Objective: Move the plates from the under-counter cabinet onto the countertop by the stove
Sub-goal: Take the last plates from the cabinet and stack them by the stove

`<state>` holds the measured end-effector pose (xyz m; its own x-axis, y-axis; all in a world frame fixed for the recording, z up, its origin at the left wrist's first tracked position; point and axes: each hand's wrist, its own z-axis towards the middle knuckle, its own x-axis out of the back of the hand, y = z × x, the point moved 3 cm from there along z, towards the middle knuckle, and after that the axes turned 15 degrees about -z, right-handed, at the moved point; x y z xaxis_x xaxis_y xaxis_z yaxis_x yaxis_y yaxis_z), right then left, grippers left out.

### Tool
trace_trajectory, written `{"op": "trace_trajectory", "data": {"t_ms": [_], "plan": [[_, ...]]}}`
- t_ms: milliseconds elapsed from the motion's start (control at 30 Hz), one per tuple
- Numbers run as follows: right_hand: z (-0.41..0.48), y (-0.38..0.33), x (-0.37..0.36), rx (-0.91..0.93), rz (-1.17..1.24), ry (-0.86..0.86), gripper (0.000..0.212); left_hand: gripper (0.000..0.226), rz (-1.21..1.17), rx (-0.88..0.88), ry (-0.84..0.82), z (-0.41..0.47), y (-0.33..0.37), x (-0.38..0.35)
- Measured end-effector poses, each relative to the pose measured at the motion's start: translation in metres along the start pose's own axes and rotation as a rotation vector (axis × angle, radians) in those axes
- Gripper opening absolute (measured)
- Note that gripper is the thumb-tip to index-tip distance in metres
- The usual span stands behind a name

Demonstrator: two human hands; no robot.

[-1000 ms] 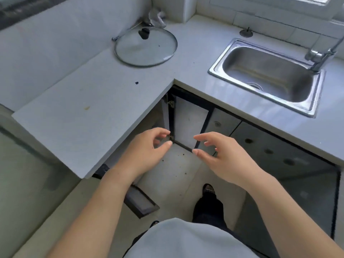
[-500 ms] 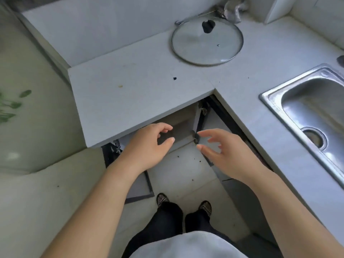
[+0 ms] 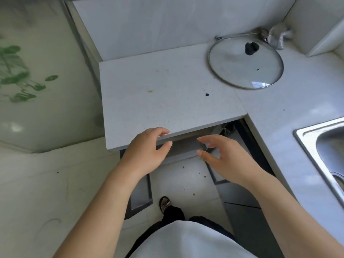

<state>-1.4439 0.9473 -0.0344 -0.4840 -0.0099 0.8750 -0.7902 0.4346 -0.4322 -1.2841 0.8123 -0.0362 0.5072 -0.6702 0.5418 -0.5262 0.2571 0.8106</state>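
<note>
A: What can you count, starting nearest?

B: One patterned shoe (image 3: 164, 202) on the floor tiles. Two hands: the left hand (image 3: 147, 149) and the right hand (image 3: 229, 161), both holding nothing, with fingers loosely curved and thumbs spread away from them. Two dark-framed cabinet doors, one swung out on the left (image 3: 139, 194) and one on the right (image 3: 218, 175). Farther off there is one glass lid (image 3: 245, 62), and one sink (image 3: 325, 146) cut by the right edge.

A: And the plates?

B: I cannot tell. The cabinet opening (image 3: 186, 144) is mostly hidden under the overhanging countertop (image 3: 167, 94).

A: What about edges and room?

B: The left fingertips lie at the countertop's front edge. The right hand hangs in front of the opening, and a gap separates the hands. The slab between that front edge and the lid is bare apart from one dark crumb (image 3: 207, 94) and one yellowish spot (image 3: 150, 91).

A: What has changed from half a second ago?

B: The view has swung left, so less of the sink shows. One shoe shows instead of two. The hands keep the same spread pose, and the lid hasn't shifted.
</note>
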Motion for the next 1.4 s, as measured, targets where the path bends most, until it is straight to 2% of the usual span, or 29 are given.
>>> {"op": "trace_trajectory", "data": {"t_ms": [333,533,1000,1400], "plan": [[0.05,-0.014,-0.012,0.108,-0.005,-0.03,0.038,0.034,-0.067,0.103,0.072,0.013,-0.022,0.004],[0.064,0.012,-0.036,0.199,-0.019,-0.075,0.039,0.036,-0.033,0.107,0.122,0.019,-0.039,-0.031],[0.119,0.138,-0.175,0.249,-0.012,-0.062,0.038,0.037,-0.029,0.103,0.161,0.086,-0.151,-0.169],[0.208,0.216,-0.305,0.284,-0.017,0.14,0.037,0.035,0.105,-0.008,0.237,0.197,-0.277,-0.242]]}}
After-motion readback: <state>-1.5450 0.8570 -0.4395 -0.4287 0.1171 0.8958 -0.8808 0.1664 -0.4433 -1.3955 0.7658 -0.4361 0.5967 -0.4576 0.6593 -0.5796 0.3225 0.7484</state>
